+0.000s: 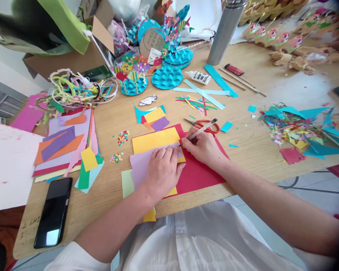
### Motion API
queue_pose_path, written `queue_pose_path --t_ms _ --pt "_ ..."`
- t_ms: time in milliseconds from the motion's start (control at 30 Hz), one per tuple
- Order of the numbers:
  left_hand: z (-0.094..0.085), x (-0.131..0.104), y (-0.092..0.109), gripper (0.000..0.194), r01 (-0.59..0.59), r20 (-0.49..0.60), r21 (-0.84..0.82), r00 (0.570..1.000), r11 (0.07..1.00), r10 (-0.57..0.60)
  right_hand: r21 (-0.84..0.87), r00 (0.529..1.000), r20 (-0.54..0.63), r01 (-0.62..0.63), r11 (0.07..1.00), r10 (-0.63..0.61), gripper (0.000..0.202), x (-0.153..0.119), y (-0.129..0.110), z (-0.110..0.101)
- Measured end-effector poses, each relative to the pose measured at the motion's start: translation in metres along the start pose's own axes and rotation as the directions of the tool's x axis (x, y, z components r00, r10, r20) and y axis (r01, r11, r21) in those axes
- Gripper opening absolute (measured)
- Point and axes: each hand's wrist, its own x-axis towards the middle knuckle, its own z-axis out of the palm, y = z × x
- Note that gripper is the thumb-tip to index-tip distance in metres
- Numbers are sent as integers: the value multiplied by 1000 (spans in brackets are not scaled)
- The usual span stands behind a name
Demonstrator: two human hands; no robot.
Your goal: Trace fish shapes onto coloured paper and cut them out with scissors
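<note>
My right hand [200, 147] is closed around a pen [201, 130], whose dark tip touches down beside my left fingertips. Pressed on the papers, my left hand [164, 169] has its fingers close together; whether something small lies under them is hidden. Beneath it are a lilac sheet [138, 165] and a yellow sheet [155, 139], lying over a large red sheet [199, 175]. A pale green sheet [127, 184] shows at the left. Red-handled scissors [205, 126] rest just beyond my right hand.
A phone [53, 212] and coloured papers [63, 145] lie at left. Ahead are a glue bottle [199, 77], blue egg-tray discs [167, 77], a white fish cutout [148, 100] and a grey flask [224, 34]. Paper scraps [296, 130] are heaped at right.
</note>
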Motion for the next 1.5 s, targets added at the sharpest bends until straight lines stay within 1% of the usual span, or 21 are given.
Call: queue_pose_path --t_ms 267,533,800,1000,1200,1500 --pt "0 1 0 44 -3 -9 -3 1000 1000 3 -35 999 1 40 999 -40 13 -1 0 0" --pt "1 -1 -2 37 -19 -65 -5 998 1000 19 -37 999 -3 45 998 -46 14 -1 -3 -1" --pt "1 -1 -2 39 -21 -44 -9 999 1000 21 -48 999 -1 51 998 -52 16 -2 -5 -1" --pt "1 -1 -2 37 -17 -56 -17 998 1000 16 -43 998 33 55 998 -54 15 -4 -4 0" --pt "1 -1 -2 39 -13 -46 -9 999 1000 13 -28 994 63 89 996 -87 14 -4 -3 0" --pt "1 -3 -2 39 -24 -25 6 999 1000 24 -19 995 65 83 996 -82 14 -3 -2 1"
